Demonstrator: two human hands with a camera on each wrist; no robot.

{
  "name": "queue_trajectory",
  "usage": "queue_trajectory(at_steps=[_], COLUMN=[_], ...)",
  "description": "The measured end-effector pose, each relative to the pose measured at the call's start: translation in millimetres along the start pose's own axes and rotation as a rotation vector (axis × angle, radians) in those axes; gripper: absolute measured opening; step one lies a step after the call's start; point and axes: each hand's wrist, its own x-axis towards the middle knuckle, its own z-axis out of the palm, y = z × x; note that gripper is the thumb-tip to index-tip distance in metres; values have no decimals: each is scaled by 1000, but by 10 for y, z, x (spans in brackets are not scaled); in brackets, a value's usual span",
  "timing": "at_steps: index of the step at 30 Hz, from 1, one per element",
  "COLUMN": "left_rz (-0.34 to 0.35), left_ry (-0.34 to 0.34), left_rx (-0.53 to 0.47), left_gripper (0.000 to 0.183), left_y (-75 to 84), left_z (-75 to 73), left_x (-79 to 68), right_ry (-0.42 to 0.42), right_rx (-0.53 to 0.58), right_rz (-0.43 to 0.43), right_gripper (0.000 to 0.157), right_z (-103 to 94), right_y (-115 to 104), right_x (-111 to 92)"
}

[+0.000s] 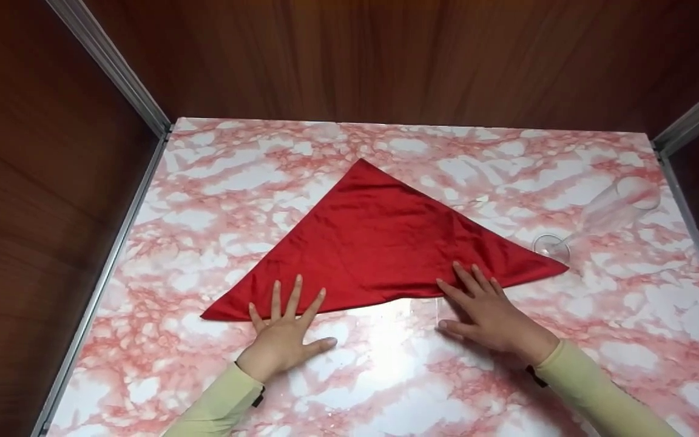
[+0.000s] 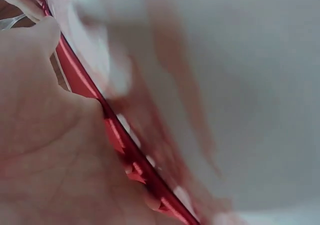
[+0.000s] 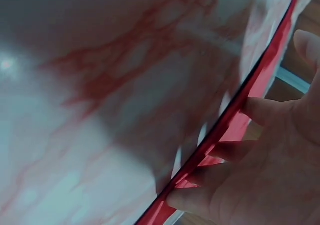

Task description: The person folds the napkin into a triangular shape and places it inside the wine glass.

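Observation:
A red satin cloth point(image 1: 380, 243), folded into a triangle, lies on the marbled table with its peak pointing away and its long folded edge toward me. My left hand point(image 1: 286, 340) rests with spread fingers on the near edge, close to the left corner. Over the same edge, right of the middle, my right hand point(image 1: 486, 315) lies with its fingers extended onto the cloth. Both wrist views show the palms beside the red edge point(image 2: 135, 155), and the right fingers point(image 3: 230, 152) touch it. Neither hand grips anything.
A clear stemmed glass point(image 1: 613, 209) lies on its side at the right, its round foot point(image 1: 551, 247) by the cloth's right corner. Brown wood-grain panels point(image 1: 386, 60) with metal strips enclose the pink and white table point(image 1: 216, 176) at the back and sides.

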Motion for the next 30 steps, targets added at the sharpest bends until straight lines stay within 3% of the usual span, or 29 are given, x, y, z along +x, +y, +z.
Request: queue_trajectory(at_steps=[6, 9, 12, 15, 19, 24, 30], left_rz=[-8, 47, 158, 276, 368, 369, 322], left_ry=[-41, -7, 56, 100, 113, 51, -16], left_rx=[10, 52, 118, 185, 283, 352, 319], left_gripper=[89, 82, 71, 63, 56, 55, 63], left_y=[20, 42, 57, 77, 168, 268, 298], left_z=[-127, -292, -523, -744, -940, -1024, -875], left_x=[46, 165, 453, 871, 1400, 1857, 2080], right_ry=[5, 5, 48, 82, 30, -58, -152], right_rx=[2, -25, -74, -108, -80, -62, -103], right_rz=[-1, -1, -72, -190, -303, -376, -334], right_gripper=[81, 83, 84, 84, 83, 83, 86], right_z=[-17, -51, -50, -4, 67, 170, 307], right_y=[-14, -65, -185, -408, -782, -1152, -1284], right_x=[11, 35, 115, 266, 484, 716, 860])
